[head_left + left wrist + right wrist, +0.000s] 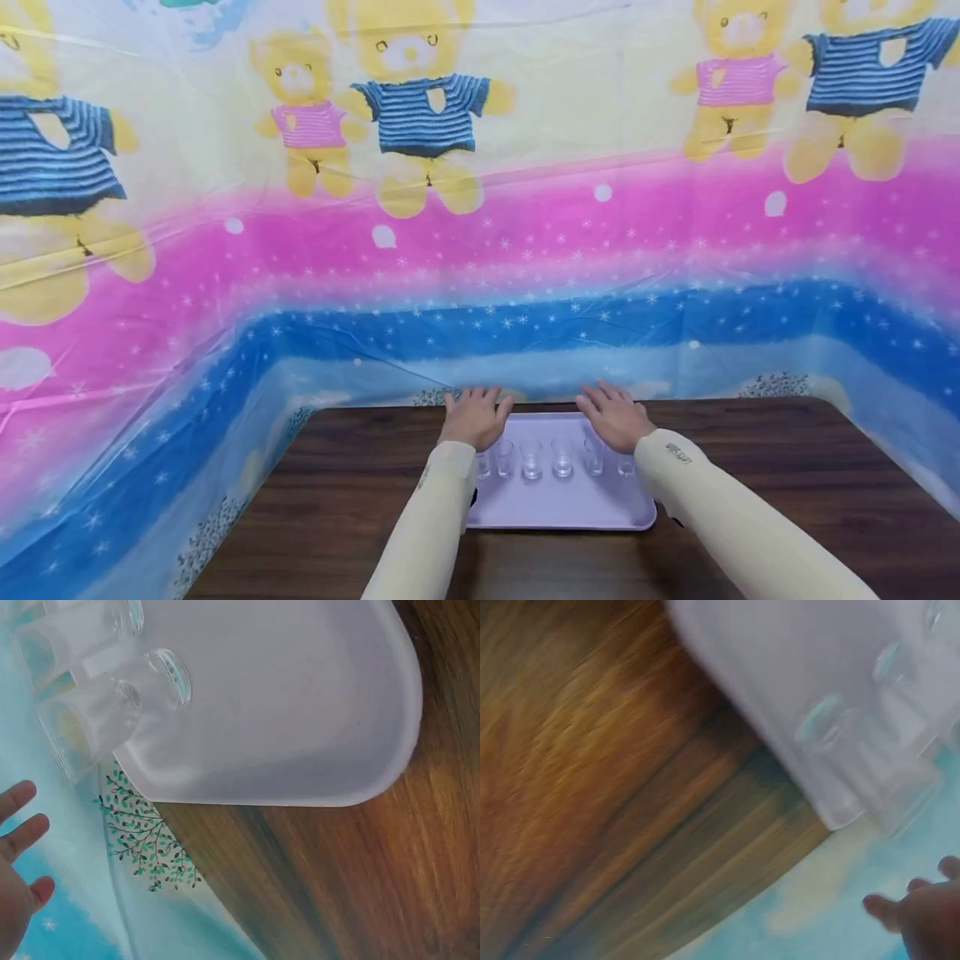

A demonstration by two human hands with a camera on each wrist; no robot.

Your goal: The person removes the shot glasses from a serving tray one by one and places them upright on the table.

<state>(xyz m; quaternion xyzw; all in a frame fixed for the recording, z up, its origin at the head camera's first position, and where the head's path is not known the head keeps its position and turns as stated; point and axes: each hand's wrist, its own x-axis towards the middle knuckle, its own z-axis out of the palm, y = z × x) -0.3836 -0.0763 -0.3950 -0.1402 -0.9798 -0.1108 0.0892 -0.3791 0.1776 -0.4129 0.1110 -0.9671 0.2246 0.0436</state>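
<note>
A pale purple tray [562,504] lies on the wooden table, and several clear glasses [532,461] stand in a row across it. My left hand [474,418] is over the tray's left end, fingers spread and holding nothing. Over the right end is my right hand [615,419], likewise with its fingers extended and nothing in it. In the left wrist view, the end glass [112,712] stands near the tray's corner, apart from the fingers. The right wrist view has another glass [862,765] near the opposite corner, with the right fingertips [881,906] away from it.
The brown wooden table [337,492] extends to both sides of the tray. Behind and around it hangs a cloth [525,225] printed with teddy bears, snowflakes and pink and blue bands. Its folds meet the table's back edge.
</note>
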